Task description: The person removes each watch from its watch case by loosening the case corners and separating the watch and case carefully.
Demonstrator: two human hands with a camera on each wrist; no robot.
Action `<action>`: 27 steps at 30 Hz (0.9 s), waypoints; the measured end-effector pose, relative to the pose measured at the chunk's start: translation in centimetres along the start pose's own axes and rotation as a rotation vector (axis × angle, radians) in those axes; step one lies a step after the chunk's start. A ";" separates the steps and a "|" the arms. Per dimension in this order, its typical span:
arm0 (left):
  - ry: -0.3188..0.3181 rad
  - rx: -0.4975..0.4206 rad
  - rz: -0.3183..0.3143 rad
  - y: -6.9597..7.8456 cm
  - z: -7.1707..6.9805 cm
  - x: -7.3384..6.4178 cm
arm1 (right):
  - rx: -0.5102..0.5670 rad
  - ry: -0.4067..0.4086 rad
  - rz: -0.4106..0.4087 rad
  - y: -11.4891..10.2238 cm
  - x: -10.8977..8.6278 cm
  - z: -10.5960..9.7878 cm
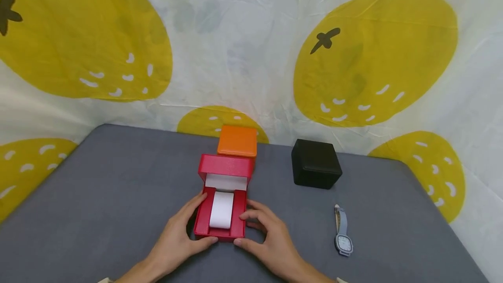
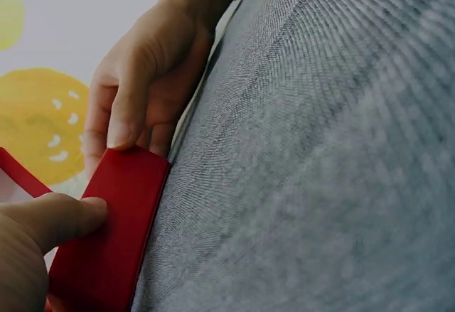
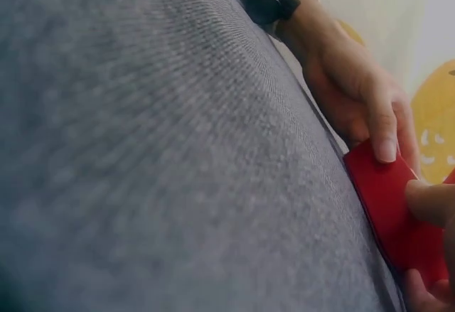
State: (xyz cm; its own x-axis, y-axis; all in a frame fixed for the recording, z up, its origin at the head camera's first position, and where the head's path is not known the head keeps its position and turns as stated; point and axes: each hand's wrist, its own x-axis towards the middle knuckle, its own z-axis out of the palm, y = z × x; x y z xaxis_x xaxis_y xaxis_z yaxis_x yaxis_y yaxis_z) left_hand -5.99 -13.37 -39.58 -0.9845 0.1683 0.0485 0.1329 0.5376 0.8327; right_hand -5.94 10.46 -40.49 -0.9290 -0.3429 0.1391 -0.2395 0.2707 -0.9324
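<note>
A red watch box (image 1: 203, 219) stands on the grey table with its lid (image 1: 225, 165) raised. Inside it sits a white cushion (image 1: 222, 210), with no watch around it. My left hand (image 1: 177, 239) grips the box's left side, thumb at the front edge and a fingertip on the upper left rim. From the other side my right hand (image 1: 275, 236) holds it, thumb at the front right corner and fingers along the right wall. Both wrist views show the thumbs against the red front wall (image 2: 117, 219). Off to the right lies a light blue wristwatch (image 1: 343, 243), its strap stretched away from me.
Behind the raised lid stands a closed orange box (image 1: 237, 140). A closed black box (image 1: 316, 165) is at the back right, beyond the wristwatch. A white curtain (image 1: 243, 56) with big yellow fruit prints hangs along the table's far edge.
</note>
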 end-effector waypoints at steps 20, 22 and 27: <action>0.093 0.046 0.065 -0.5 -3.7 0.3 | 0.020 0.005 -0.072 -2.1 3.6 2.3; 0.094 0.055 0.063 -0.8 -4.3 0.2 | 0.033 -0.002 -0.083 -2.2 3.9 2.8; 0.105 0.105 0.065 -1.5 -6.0 -0.2 | 0.072 -0.017 -0.126 -2.4 4.8 4.4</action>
State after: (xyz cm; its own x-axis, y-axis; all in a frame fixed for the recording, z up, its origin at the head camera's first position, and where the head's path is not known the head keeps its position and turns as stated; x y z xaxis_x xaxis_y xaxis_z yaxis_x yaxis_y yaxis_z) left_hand -6.67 -19.16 -37.49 -0.9793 0.1209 0.1621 0.2021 0.6126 0.7641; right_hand -8.60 4.20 -39.02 -0.8876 -0.3856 0.2519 -0.3329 0.1592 -0.9294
